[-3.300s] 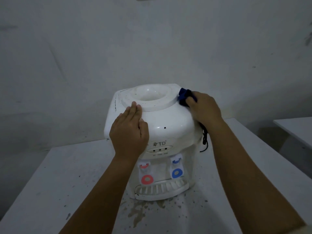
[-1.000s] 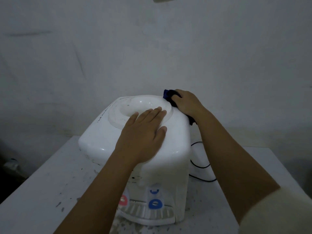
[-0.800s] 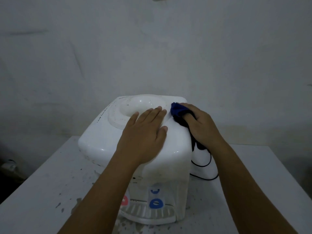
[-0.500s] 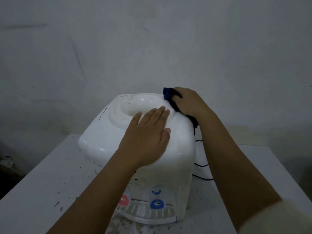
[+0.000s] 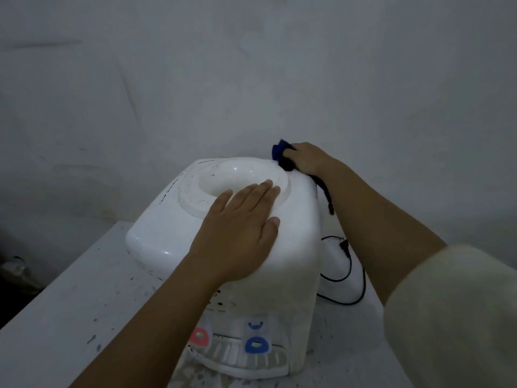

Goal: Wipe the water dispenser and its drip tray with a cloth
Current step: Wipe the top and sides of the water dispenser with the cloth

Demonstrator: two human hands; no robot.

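1. A white water dispenser [image 5: 167, 233] is sitting on a pale, speckled table [image 5: 70, 317], in front of a plain grey wall [image 5: 251, 65]
2. The left hand [image 5: 237, 233] is lying flat on top of the dispenser, palm down, its fingers straight and close together, their tips reaching onto the raised ring around the round bottle well [image 5: 229, 177]; it is gripping nothing
3. The right hand [image 5: 307, 158] is reaching over the far right corner of the dispenser's top, its fingers curling round a dark blue cloth [image 5: 279, 152] and pressing it against that corner
4. A dark strip is hanging down from under the right wrist along the dispenser's right side; whether it is a part of the cloth cannot be told
5. The drip tray [image 5: 243, 362] is jutting out at the foot of the dispenser's front, its slotted grille facing up, with nothing touching it
6. Above the tray, a red tap [image 5: 200, 337] is showing on the left and a blue tap [image 5: 256, 344] on the right
7. A black power cord [image 5: 349, 270] is lying looped on the table just to the right of the dispenser, beneath the right forearm
8. A cream sleeve [image 5: 447, 317] is covering the right upper arm
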